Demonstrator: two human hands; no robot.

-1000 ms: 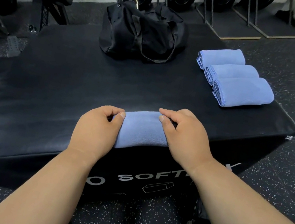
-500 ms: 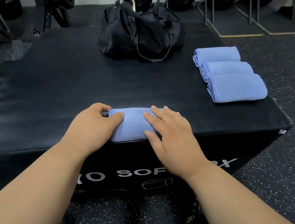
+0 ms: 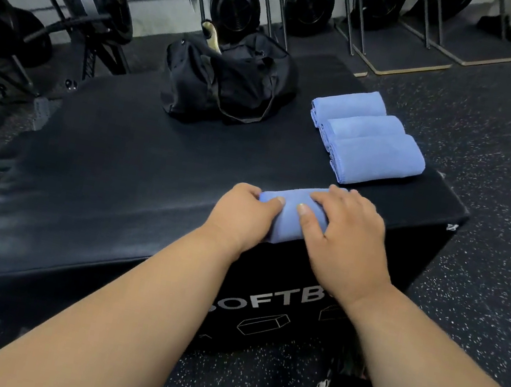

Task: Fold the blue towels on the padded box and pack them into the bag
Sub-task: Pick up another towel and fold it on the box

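Two hands hold one folded blue towel (image 3: 291,215) at the near edge of the padded box (image 3: 107,174). On the towel's left end, the left hand (image 3: 243,218) curls round it, thumb on top and fingers tucked over the far side. On its right end, the right hand (image 3: 347,235) lies across it, thumb pressing its top, fingers spread and bent over its far edge. Between the two thumbs the cloth shows. Farther back on the box, toward its right side, lie three folded towels (image 3: 368,138) overlapping in a row. At the box's far edge sits the black bag (image 3: 229,79).
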